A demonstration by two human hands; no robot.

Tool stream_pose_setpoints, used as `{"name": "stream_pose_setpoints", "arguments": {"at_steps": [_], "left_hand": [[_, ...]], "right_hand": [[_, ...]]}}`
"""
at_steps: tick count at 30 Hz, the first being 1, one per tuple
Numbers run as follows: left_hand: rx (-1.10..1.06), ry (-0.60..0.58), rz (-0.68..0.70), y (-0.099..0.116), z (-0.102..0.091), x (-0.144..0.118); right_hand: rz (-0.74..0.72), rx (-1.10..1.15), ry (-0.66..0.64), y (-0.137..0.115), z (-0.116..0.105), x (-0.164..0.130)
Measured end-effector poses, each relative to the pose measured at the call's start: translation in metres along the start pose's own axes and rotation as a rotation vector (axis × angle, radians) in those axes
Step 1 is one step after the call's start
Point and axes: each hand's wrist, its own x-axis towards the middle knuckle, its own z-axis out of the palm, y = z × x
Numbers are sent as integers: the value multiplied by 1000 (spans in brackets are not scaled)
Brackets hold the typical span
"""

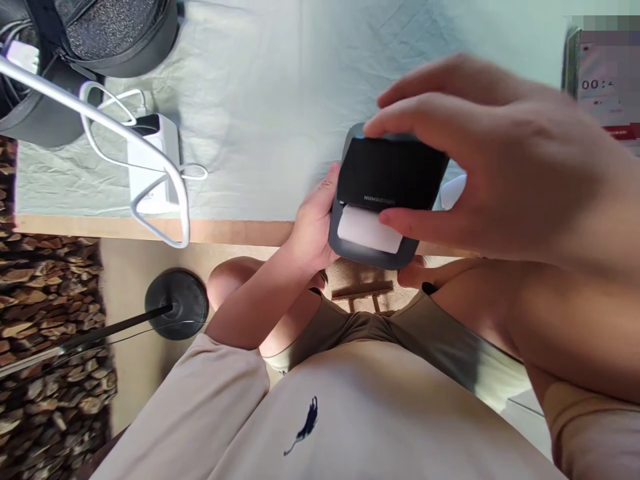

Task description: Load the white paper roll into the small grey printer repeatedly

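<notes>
A dark label printer [390, 167] with "NIIMB…" lettering on its black lid is held above the table's front edge. Below the lid a white label roll [367, 229] shows in its bay. My left hand [315, 230] is closed around the printer's left side, its thumb along the edge and its other fingers mostly hidden underneath. From the right, my right hand [500, 153] spans the lid. Its index finger lies at the lid's far edge, and its thumb tip touches the roll area by the near edge.
A cloth-covered table [250, 133] has a wooden front edge. At left are a white power device [155, 163], a looping white cable [183, 207] and an open black case [115, 40]. A phone-like screen [600, 87] stands at far right. Below is a round black stand base [176, 305].
</notes>
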Motion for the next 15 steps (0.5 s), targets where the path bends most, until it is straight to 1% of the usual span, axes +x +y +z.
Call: {"name": "stream_pose_setpoints", "arguments": {"at_steps": [2,4,6,7,8,9,12,15], "left_hand": [[-57,-68,-23,1,1,1],[-104,-135,-10,2,1,2],[-114,-183,19,1,0,1],[-117,-193,32,1,-1,1],[-119,-197,42,0,-1,1],[-123,-197,49,0,-2,1],[-115,-220,40,-1,-3,2],[-96,-238,44,-3,-3,2]], "right_hand": [[134,-5,40,-3,-7,-1],[259,12,164,-2,-12,-3],[289,75,320,-3,-15,-6],[288,78,349,-5,-16,-6],[291,52,330,-7,-17,-6],[306,6,266,-11,-17,-5],[422,-191,-58,-23,-14,2],[529,-292,-277,-28,-6,12]]}}
